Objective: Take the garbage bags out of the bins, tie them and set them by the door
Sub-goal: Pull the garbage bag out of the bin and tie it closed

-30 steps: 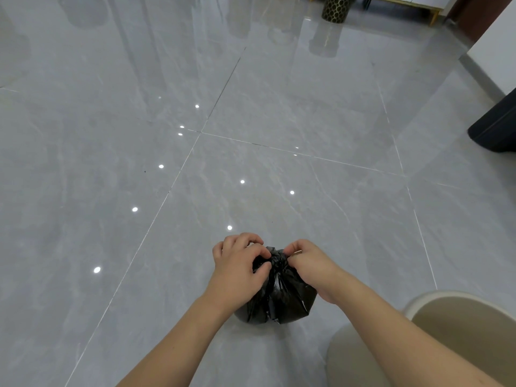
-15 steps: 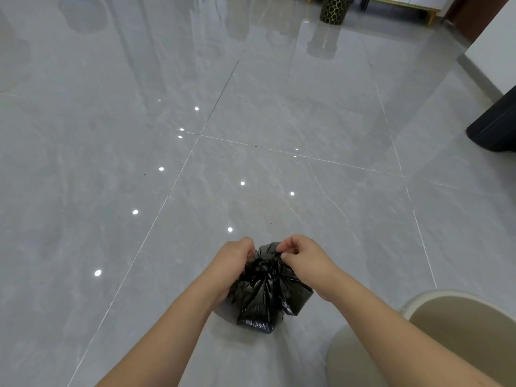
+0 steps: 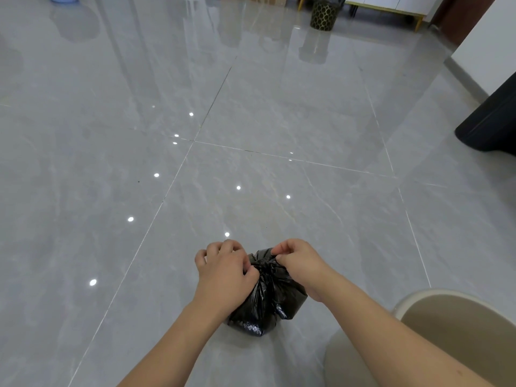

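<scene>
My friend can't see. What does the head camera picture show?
Two hands pinch the gathered neck of a small black bag sitting on a shiny grey floor: the left hand and right hand grip it from either side. A beige bin stands at the lower right.

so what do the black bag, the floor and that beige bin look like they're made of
Black bag: thin glossy plastic film, by its fine crinkles and sharp glints where both hands bunch its neck.
Floor: large polished tiles, probably glazed porcelain or marble-look ceramic, with mirror-like reflections, grey veining and thin grout lines.
Beige bin: likely moulded plastic with a smooth matte finish; only its rim shows.
</scene>
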Available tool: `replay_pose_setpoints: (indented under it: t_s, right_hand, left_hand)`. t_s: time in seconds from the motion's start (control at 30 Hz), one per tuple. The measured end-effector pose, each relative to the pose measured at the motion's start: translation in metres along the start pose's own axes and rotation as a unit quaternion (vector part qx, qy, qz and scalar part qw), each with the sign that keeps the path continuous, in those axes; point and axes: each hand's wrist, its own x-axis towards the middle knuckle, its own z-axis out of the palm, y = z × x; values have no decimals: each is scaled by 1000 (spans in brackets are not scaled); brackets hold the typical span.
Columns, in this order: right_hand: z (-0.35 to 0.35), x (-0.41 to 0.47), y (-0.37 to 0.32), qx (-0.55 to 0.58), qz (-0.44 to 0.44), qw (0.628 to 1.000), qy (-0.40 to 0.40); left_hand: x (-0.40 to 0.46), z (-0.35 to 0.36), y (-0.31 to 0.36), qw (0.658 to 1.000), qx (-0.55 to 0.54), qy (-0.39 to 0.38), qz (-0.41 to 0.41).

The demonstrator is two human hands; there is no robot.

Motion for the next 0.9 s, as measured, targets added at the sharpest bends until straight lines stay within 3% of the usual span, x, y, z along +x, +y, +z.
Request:
replay_pose_setpoints:
  t_s: [0.17,0.37,0.5,0.63,0.77,0.9]
  right_hand:
    - [4,2,0,-18,-31,999,23]
    - [3,3,-1,-32,-33,998,45]
    - [4,2,-2,-58,-47,996,57]
    - [-1,3,-2,-144,-107,981,78]
    - [-12,5,1,-293,-131,944,70]
    - [-9,6,6,-328,-120,936,45]
  left_hand:
    - [3,-13,16,990,-114,-3,-78]
    - [10,-22,17,911,-362,-73,-180]
    - [11,-23,15,877,-407,-149,-207]
    - [10,-16,4,902,-358,-135,-200]
    - [0,-9,-14,967,-159,-93,-176]
    - [-5,1,-17,977,-132,-60,-154]
